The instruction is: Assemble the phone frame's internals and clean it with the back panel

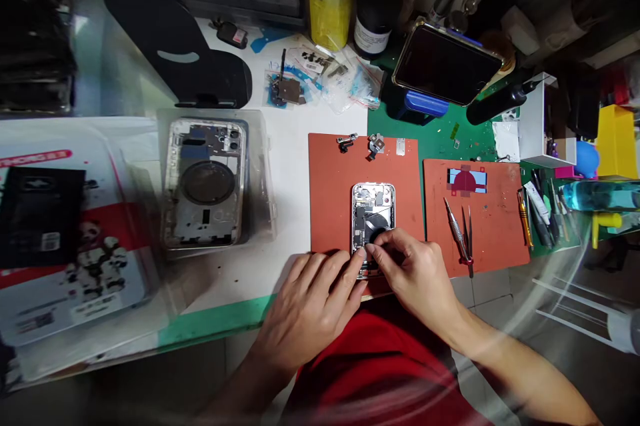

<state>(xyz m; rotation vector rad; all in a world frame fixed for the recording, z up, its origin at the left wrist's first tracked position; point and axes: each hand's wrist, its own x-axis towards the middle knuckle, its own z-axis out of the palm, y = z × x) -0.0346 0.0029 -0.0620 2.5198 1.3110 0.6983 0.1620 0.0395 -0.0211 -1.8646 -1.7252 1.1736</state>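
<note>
left hand [313, 298]: loosely curled at the uncovered phone's [373, 218] edge, hold unclear | right hand [419, 271]: grip nearly pinched over phone, contents hidden | slipping could tear exposed parts [361, 218]

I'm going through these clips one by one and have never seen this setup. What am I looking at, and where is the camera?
There is no machine here: these are a person's own bare hands. The only picture comes from a camera worn on the head, looking forward and down.

The left hand rests at the lower left edge of an opened phone on an orange mat. The right hand has its fingertips over the phone's inside; whether they pinch a part is too small to tell.

Small parts lie above the phone. A second mat, to the right, carries tweezers. Far left of the hands sits a phone housing.
</note>
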